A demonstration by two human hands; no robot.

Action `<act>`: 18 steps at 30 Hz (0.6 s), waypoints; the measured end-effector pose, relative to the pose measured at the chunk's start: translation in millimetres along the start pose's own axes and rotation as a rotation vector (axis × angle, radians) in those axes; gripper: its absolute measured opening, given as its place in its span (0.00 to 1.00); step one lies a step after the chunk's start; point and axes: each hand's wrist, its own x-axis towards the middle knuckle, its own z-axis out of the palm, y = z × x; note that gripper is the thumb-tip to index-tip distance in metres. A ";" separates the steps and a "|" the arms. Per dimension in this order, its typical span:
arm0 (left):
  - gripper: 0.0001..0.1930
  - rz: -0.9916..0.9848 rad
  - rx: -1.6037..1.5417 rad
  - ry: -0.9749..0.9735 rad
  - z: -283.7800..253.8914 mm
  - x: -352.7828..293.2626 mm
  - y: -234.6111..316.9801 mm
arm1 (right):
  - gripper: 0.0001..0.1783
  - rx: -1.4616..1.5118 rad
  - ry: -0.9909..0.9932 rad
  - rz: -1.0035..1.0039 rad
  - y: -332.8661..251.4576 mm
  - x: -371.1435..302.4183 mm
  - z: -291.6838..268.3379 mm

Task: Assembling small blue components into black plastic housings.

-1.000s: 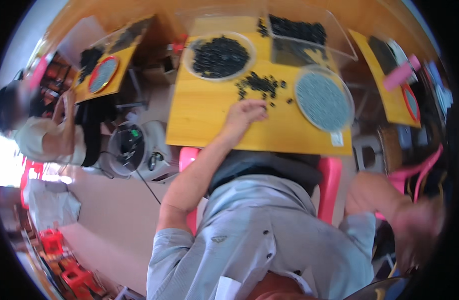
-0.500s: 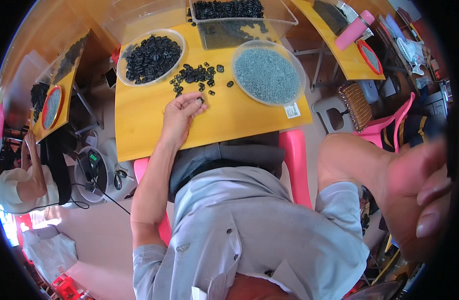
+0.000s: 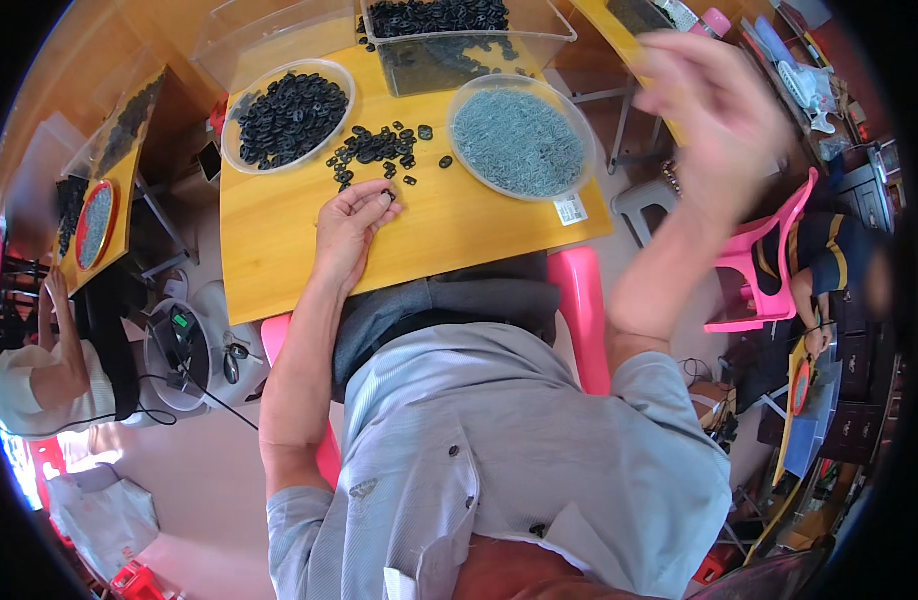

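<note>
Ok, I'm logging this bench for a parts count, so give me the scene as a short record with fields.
left hand: on the yellow table, fingertips pinched at a small black ring
right hand: raised off the table, blurred, grip unclear
loose pile: black rings
left bowl: black rings
right bowl: small grey parts
clear bin: black rings

Small black rings lying loose on the yellow tabletop (image 3: pixel 279 260)

A scatter of black rings (image 3: pixel 377 150) is sitting in the upper middle of the frame, lying flat between the clear bowl of black rings (image 3: pixel 287 113) and the clear bowl of grey-blue pieces (image 3: pixel 520 140). One black ring (image 3: pixel 389 196) is lying at the lower edge of the scatter, touching the left hand's (image 3: pixel 347 225) fingers (image 3: pixel 377 197).
</note>
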 end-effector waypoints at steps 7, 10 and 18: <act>0.11 -0.015 -0.006 0.031 -1.0 -2.6 0.5 | 0.11 -0.837 -0.604 0.522 216.1 -19.3 38.2; 0.11 0.001 -0.003 0.011 -2.8 -1.0 1.0 | 0.12 -0.851 -0.594 0.512 238.6 -32.6 50.7; 0.11 -0.003 0.003 0.023 -2.0 -3.8 1.8 | 0.11 -0.866 -0.575 0.468 235.7 -38.9 64.7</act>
